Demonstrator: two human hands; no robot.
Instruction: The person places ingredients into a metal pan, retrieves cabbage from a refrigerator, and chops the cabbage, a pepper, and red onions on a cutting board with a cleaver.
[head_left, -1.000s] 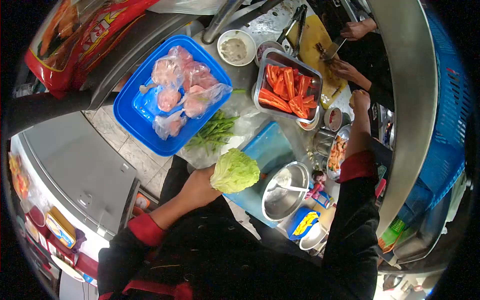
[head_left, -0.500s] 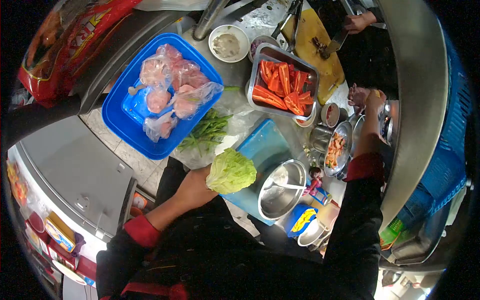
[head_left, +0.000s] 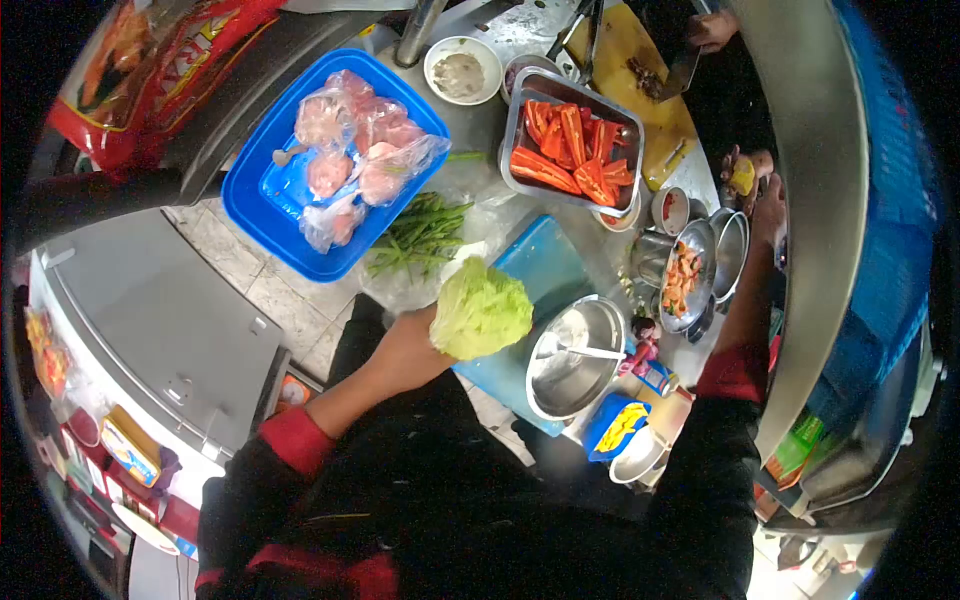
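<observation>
Lettuce (head_left: 482, 310) sits in our left hand (head_left: 408, 350), whose fingers are curled round its base; the fingertips are hidden behind it. We hold it at the left edge of the blue cutting board (head_left: 545, 262), where it overlaps that edge in our view; we cannot tell whether the two touch. Our right hand (head_left: 768, 210) is out beyond the right side of the worktop (head_left: 476, 127), just beside a co-worker's hand (head_left: 759, 163), which has a small yellow thing (head_left: 741, 176) in it. We cannot tell whether our right fingers are wide, narrow or holding anything.

On the board, towards its right edge, we see a steel bowl (head_left: 560, 392) with a white utensil (head_left: 597, 352) lying across its rim. Beyond the board's far corner stands a steel tray (head_left: 550, 197) of red pepper pieces (head_left: 571, 140). Long green pods (head_left: 425, 232) lie on clear plastic (head_left: 396, 289) between the board's left edge and a blue tub (head_left: 275, 235). That tub juts over the left edge of the worktop and carries pinkish pieces of meat (head_left: 328, 175) in clear bags (head_left: 422, 155). Near the tub's far right corner is a white bowl (head_left: 490, 72) of pale paste (head_left: 458, 78).

Towards the worktop's right edge we see an oval steel dish (head_left: 705, 265) of orange pieces (head_left: 682, 280). At the far end, another person's hand (head_left: 713, 32) grips a knife (head_left: 683, 74) over a yellow board (head_left: 665, 122), beside a dark chopped heap (head_left: 645, 78).
</observation>
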